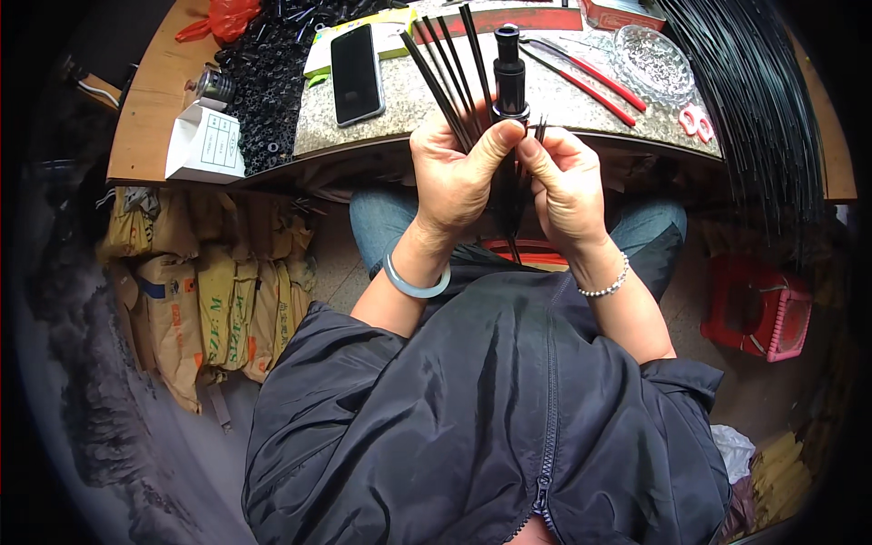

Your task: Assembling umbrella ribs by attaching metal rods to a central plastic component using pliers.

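My left hand (454, 177) is closed around several thin black rods (438, 77) that fan upward past the fingers. Its thumb presses against the lower end of a glossy black stepped tube (510, 77), which stands upright between my two hands. My right hand (568, 182) pinches close beside that tube, thumb toward the left thumb. A few short dark rod tips show above the right fingers. Black strands hang below both hands; what exactly the right fingertips grip is partly hidden.
Along the table lie a phone (357, 74), red-handled pliers (590, 86), a glass dish (652, 64) and a pink-and-white item (696, 123). Black small parts (263, 100) heap at left, beside a white box (207, 143). Long black rods (763, 100) drape over the right edge. Sacks (173, 300) and a red basket (756, 307) sit below.
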